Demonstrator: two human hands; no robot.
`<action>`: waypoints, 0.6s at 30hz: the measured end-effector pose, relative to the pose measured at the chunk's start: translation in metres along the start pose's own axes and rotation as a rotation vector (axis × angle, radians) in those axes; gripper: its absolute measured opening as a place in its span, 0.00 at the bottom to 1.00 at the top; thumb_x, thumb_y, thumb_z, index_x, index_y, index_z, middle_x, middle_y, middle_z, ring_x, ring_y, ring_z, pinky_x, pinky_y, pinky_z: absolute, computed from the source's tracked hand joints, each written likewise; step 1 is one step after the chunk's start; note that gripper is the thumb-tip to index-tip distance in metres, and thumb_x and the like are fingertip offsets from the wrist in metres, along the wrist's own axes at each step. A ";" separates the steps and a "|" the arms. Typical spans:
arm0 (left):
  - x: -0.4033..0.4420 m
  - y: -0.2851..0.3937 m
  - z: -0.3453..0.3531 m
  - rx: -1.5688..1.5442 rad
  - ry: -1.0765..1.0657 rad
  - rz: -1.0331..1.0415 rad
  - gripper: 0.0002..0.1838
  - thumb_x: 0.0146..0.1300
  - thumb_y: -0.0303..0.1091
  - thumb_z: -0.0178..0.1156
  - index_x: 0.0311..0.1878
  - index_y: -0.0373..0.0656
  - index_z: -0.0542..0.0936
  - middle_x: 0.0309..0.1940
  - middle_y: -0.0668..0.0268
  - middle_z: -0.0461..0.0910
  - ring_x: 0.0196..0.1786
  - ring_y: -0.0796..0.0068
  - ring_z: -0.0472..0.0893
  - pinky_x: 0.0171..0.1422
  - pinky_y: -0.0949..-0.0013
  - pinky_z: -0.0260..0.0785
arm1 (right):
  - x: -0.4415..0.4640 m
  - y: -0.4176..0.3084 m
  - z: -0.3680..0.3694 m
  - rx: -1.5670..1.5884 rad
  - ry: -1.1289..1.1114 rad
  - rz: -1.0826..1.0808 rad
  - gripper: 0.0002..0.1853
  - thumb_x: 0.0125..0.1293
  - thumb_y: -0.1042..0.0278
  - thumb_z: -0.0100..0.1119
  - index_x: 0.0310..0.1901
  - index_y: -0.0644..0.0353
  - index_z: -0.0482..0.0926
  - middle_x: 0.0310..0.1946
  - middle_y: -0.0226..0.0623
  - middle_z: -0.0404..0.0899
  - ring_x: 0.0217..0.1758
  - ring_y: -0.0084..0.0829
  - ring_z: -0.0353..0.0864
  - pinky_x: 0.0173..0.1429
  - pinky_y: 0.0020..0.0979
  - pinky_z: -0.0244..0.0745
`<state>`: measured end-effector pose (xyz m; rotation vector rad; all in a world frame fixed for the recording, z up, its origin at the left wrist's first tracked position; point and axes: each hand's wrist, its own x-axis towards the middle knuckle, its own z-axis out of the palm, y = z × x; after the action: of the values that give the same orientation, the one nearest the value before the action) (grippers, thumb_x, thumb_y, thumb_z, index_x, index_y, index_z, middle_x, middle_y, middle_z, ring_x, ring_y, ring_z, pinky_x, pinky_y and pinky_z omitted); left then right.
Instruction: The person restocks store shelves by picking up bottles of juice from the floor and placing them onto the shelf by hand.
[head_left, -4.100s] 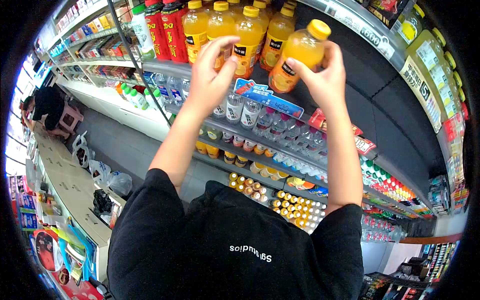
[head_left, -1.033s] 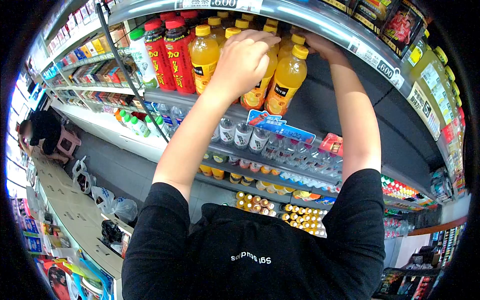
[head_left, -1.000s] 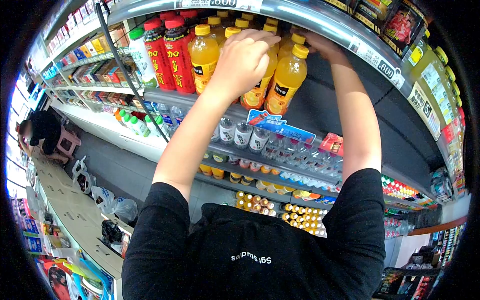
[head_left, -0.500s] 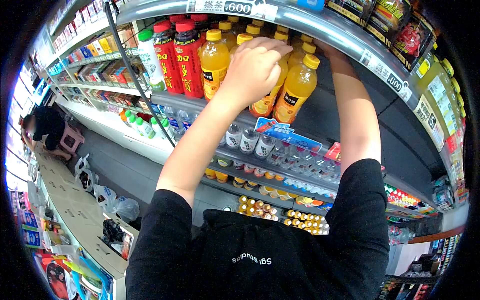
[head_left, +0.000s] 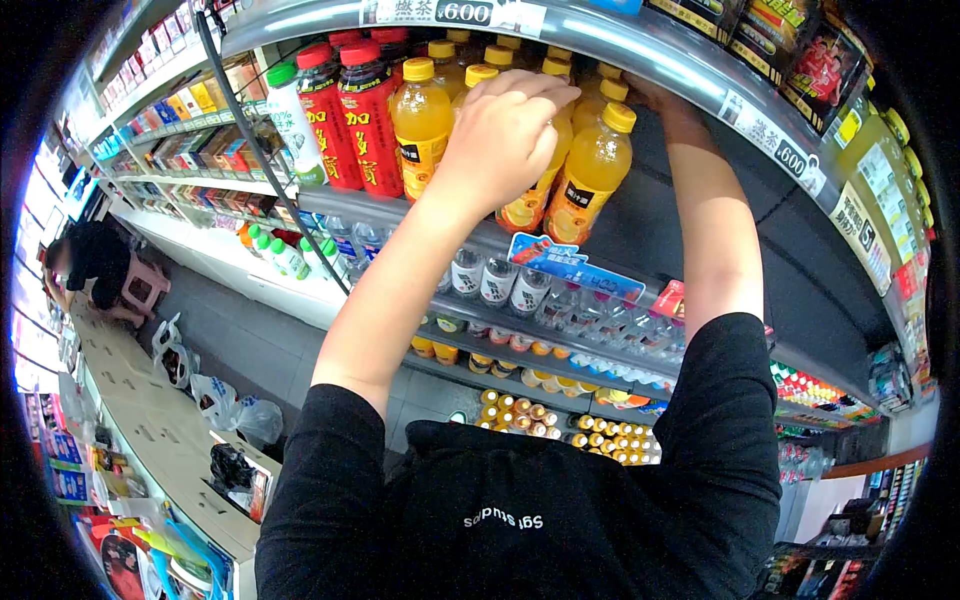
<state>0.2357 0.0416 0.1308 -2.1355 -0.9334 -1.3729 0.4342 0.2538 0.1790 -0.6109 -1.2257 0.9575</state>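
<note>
Over the top of a front-row orange juice bottle (head_left: 527, 212) is my left hand (head_left: 510, 125), its fingers bent round the cap, which they hide. To its right stands another yellow-capped orange juice bottle (head_left: 590, 178), upright and untouched by that hand. One more juice bottle (head_left: 421, 118) is on the left, with red herbal tea bottles (head_left: 370, 120) beside it. My right hand (head_left: 648, 95) reaches deep in the shelf by the back juice bottles. Shadow and the upper shelf edge hide its fingers.
A rounded upper shelf edge (head_left: 640, 55) with price tags crosses above my hands. The dark shelf surface (head_left: 790, 240) extends to the right. Water bottles (head_left: 497, 280) line the shelf below. At far left, a person (head_left: 95, 260) sits on a stool, near plastic bags (head_left: 215, 400) on the floor.
The view has shifted slightly. Both hands stay at nearly the same place among the juice bottles, and no bottle has clearly moved.
</note>
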 end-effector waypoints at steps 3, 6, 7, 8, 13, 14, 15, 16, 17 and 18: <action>0.001 0.000 0.000 -0.009 -0.018 -0.021 0.19 0.52 0.26 0.47 0.48 0.38 0.77 0.47 0.55 0.78 0.52 0.55 0.74 0.60 0.57 0.64 | 0.000 -0.003 -0.001 -0.016 -0.012 0.010 0.33 0.65 0.45 0.49 0.66 0.56 0.56 0.61 0.44 0.63 0.62 0.38 0.67 0.61 0.43 0.66; 0.001 0.001 -0.001 -0.013 -0.013 -0.028 0.19 0.52 0.25 0.47 0.48 0.39 0.77 0.47 0.55 0.78 0.53 0.55 0.74 0.60 0.57 0.64 | 0.003 -0.003 -0.002 -0.026 -0.026 0.025 0.34 0.65 0.45 0.48 0.66 0.56 0.56 0.62 0.45 0.62 0.63 0.38 0.67 0.61 0.44 0.66; 0.001 0.001 -0.001 -0.018 -0.013 -0.027 0.19 0.52 0.25 0.47 0.48 0.39 0.77 0.47 0.54 0.78 0.53 0.55 0.74 0.60 0.57 0.64 | 0.003 -0.003 -0.002 -0.032 -0.034 0.031 0.34 0.65 0.45 0.47 0.66 0.56 0.55 0.62 0.45 0.62 0.63 0.39 0.66 0.62 0.44 0.65; 0.001 0.001 -0.001 -0.023 -0.012 -0.026 0.19 0.52 0.25 0.47 0.48 0.39 0.77 0.47 0.54 0.78 0.53 0.55 0.74 0.61 0.57 0.64 | 0.003 -0.003 -0.001 -0.035 -0.041 0.037 0.34 0.65 0.45 0.47 0.66 0.56 0.55 0.62 0.45 0.62 0.63 0.39 0.66 0.62 0.44 0.65; 0.000 -0.002 0.000 -0.025 -0.002 -0.011 0.19 0.52 0.24 0.47 0.48 0.38 0.77 0.47 0.54 0.77 0.53 0.54 0.74 0.61 0.56 0.63 | 0.001 -0.004 -0.001 -0.059 -0.067 0.068 0.34 0.66 0.44 0.46 0.67 0.56 0.54 0.63 0.46 0.61 0.64 0.39 0.65 0.63 0.45 0.64; 0.000 -0.002 0.001 -0.025 -0.003 -0.009 0.19 0.52 0.24 0.47 0.48 0.38 0.77 0.47 0.54 0.77 0.53 0.54 0.74 0.61 0.56 0.63 | 0.000 -0.004 -0.002 -0.065 -0.072 0.073 0.34 0.66 0.44 0.45 0.67 0.56 0.54 0.63 0.46 0.61 0.64 0.39 0.65 0.63 0.45 0.64; 0.000 -0.002 0.001 -0.028 -0.003 -0.008 0.19 0.52 0.24 0.47 0.48 0.38 0.77 0.47 0.54 0.77 0.53 0.54 0.74 0.61 0.56 0.63 | -0.001 -0.005 -0.002 -0.069 -0.078 0.078 0.34 0.66 0.44 0.45 0.67 0.56 0.53 0.64 0.46 0.61 0.64 0.39 0.65 0.63 0.45 0.64; -0.001 -0.002 0.002 -0.020 0.000 -0.008 0.19 0.52 0.25 0.47 0.48 0.38 0.77 0.47 0.54 0.77 0.53 0.54 0.74 0.61 0.56 0.63 | -0.002 -0.006 -0.003 -0.071 -0.081 0.085 0.34 0.67 0.44 0.45 0.68 0.56 0.53 0.64 0.46 0.60 0.65 0.39 0.65 0.64 0.46 0.63; -0.001 -0.001 0.002 -0.011 0.002 -0.008 0.19 0.52 0.25 0.47 0.49 0.38 0.76 0.47 0.54 0.77 0.53 0.54 0.74 0.61 0.56 0.63 | -0.003 -0.007 -0.003 -0.071 -0.086 0.090 0.34 0.67 0.44 0.44 0.68 0.56 0.53 0.64 0.46 0.60 0.65 0.39 0.65 0.64 0.46 0.63; -0.001 -0.001 0.002 -0.014 0.001 -0.007 0.19 0.52 0.25 0.47 0.49 0.38 0.76 0.47 0.54 0.77 0.53 0.54 0.74 0.61 0.56 0.63 | -0.005 -0.008 -0.004 -0.073 -0.089 0.096 0.34 0.67 0.44 0.44 0.68 0.56 0.53 0.64 0.46 0.60 0.65 0.40 0.65 0.64 0.46 0.63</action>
<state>0.2358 0.0427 0.1291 -2.1434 -0.9344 -1.3878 0.4399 0.2461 0.1821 -0.6962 -1.3248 1.0333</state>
